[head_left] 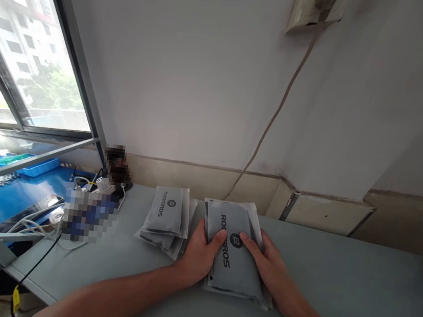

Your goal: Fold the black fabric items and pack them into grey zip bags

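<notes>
I see the left hand [199,255] and right hand [274,270] gripping a pile of larger packets [233,274] between them, thumbs on top; smaller packets [168,212] lie on the worktop [335,281] just beyond the left hand.

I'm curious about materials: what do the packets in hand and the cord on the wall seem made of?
Packets: probably frosted plastic, matte; cloudy, translucent margins surround the grey middle.
Cord: likely plastic-sheathed, dull; it hangs smooth and curved from the socket.

Both hands [198,254] gripping, thumbs [217,239] angled inward, bare forearms [129,290] converging.
</notes>
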### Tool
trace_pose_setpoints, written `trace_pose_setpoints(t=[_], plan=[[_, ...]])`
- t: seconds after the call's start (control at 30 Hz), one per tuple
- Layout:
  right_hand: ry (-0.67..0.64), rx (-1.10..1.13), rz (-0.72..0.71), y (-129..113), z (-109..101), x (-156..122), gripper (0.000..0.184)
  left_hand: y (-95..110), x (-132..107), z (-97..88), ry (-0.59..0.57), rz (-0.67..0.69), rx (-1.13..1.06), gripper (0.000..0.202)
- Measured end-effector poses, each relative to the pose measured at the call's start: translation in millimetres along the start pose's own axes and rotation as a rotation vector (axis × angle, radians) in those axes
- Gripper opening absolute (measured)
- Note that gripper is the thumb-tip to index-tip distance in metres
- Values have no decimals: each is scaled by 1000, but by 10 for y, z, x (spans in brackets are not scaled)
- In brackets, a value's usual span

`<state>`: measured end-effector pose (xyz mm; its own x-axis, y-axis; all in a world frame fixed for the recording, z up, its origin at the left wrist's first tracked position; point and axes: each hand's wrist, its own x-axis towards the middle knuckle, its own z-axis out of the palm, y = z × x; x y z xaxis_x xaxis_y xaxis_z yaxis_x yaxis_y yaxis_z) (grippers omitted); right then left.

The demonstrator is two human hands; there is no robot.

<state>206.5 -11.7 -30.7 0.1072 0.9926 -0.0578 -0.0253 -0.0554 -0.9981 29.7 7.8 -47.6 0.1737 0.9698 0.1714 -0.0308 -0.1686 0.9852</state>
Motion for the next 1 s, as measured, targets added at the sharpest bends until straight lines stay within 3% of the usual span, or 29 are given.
trace_pose_setpoints(t=[0.47, 1.0], plan=[[31, -283, -191, 64, -19, 6, 45, 72, -1, -2, -23, 59, 108, 42], [31, -365, -214, 81, -38, 12, 46, 114, -5, 23, -77, 107, 43, 42]])
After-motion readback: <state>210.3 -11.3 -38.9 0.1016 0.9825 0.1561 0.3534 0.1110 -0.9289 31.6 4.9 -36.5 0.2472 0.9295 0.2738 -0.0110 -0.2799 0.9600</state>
